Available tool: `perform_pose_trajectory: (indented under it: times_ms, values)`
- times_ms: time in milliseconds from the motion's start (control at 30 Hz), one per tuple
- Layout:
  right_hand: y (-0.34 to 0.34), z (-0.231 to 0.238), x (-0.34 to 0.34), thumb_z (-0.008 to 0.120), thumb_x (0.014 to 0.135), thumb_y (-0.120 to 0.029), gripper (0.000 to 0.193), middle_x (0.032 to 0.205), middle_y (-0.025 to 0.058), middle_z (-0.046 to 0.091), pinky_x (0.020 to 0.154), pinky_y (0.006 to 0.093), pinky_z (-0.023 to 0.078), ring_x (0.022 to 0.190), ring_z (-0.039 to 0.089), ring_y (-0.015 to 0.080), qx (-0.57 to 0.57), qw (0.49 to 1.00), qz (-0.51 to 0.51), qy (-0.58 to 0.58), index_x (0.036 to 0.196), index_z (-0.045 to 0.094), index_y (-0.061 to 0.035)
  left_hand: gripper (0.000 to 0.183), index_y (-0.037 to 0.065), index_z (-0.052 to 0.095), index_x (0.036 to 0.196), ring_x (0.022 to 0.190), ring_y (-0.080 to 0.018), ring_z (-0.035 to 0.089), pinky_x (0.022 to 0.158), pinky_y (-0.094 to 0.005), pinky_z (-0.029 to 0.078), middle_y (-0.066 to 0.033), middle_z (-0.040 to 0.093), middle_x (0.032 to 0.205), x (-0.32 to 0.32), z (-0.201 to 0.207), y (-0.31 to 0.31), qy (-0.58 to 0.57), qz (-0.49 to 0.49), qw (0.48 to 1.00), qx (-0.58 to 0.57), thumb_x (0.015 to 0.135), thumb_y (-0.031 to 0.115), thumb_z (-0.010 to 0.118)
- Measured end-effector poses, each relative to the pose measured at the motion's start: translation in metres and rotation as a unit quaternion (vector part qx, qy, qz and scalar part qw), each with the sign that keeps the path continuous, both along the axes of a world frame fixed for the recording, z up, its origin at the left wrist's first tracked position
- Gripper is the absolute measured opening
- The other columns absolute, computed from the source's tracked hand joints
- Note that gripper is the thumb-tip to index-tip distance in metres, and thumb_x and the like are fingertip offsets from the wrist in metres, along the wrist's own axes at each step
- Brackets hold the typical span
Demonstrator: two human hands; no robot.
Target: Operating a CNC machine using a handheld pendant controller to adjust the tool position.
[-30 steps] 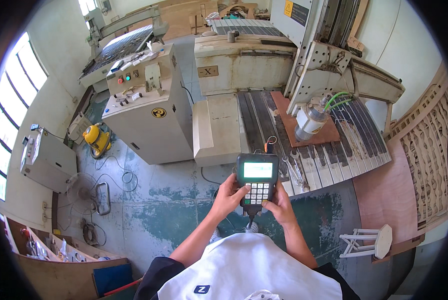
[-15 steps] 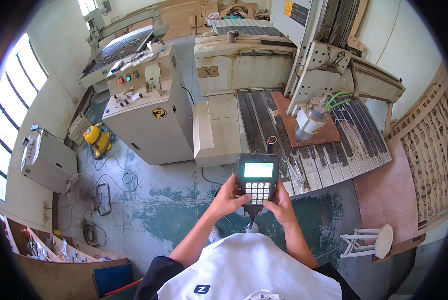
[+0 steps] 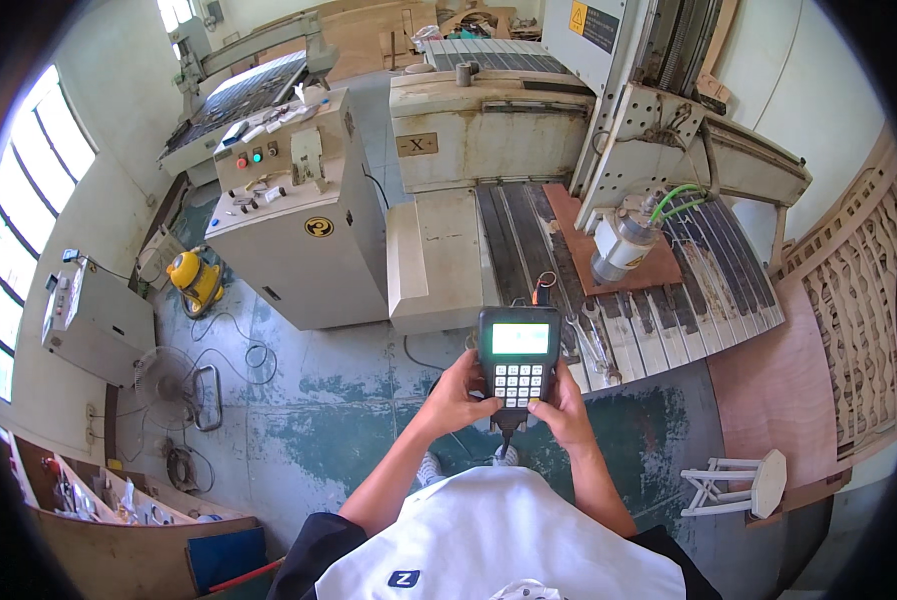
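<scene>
Controller between both grips

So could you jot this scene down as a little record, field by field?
Left hand: on the left side of the black controller, thumb at lower left of the keypad
Right hand: on its right side, thumb at lower right
Screen: lit
Ahead: metal cylinder with green hoses, over a reddish-brown board
Left: yellow machine, fan
Right: white stool
</scene>
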State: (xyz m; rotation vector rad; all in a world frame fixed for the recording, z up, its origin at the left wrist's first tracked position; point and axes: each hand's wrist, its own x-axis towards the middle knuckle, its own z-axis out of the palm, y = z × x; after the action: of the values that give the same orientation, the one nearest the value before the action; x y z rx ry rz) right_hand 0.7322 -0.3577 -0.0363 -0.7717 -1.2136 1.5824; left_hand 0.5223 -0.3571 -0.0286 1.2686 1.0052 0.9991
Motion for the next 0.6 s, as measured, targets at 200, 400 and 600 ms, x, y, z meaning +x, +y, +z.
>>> perform_pose_trajectory:
  times_ms: [200, 400, 600]
  values:
    - [0.001, 0.004, -0.001, 0.062, 0.076, 0.002, 0.073, 0.121, 0.01, 0.052, 0.1, 0.0327, 0.04, 0.114, 0.051, 0.0173, 0.012, 1.0, 0.008, 0.013, 0.142, 0.031, 0.0007, 0.065, -0.006, 0.037, 0.131, 0.099, -0.0216, 0.065, 0.075, -0.0326, 0.056, -0.0175, 0.064, 0.108, 0.003, 0.006, -0.001, 0.002, 0.009, 1.0, 0.0, 0.076, 0.002, 0.071]
    - [0.0, 0.005, -0.003, 0.062, 0.078, 0.004, 0.072, 0.121, 0.0101, 0.052, 0.1, 0.0327, 0.04, 0.114, 0.052, 0.0176, 0.011, 1.0, 0.012, 0.01, 0.143, 0.031, -0.0001, 0.044, -0.005, 0.044, 0.124, 0.094, -0.0152, 0.063, 0.073, -0.029, 0.053, -0.0149, 0.066, 0.102, 0.009, 0.007, 0.001, -0.046, 0.05, 0.997, -0.029, 0.087, 0.007, 0.066]
    - [0.0, 0.006, -0.004, 0.061, 0.078, 0.007, 0.074, 0.122, 0.0105, 0.052, 0.1, 0.0329, 0.04, 0.115, 0.052, 0.0179, 0.009, 1.0, 0.014, 0.01, 0.144, 0.03, -0.0001, 0.037, -0.002, 0.048, 0.123, 0.094, -0.014, 0.062, 0.078, -0.0299, 0.051, -0.0114, 0.066, 0.104, 0.011, 0.014, -0.002, -0.086, 0.081, 0.991, -0.068, 0.091, 0.01, 0.062]
